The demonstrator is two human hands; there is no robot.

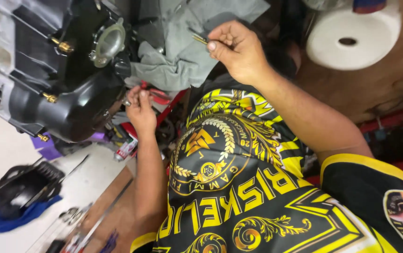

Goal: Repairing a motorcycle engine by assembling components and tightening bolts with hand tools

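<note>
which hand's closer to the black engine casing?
Left. The left hand is right at the lower edge of the black engine casing; the right hand is off to the side by the grey rag, pinching a small brass part.

A white benchtop [4, 145] carries a black cover [21, 187] lying on a blue rag [4, 222].
</note>
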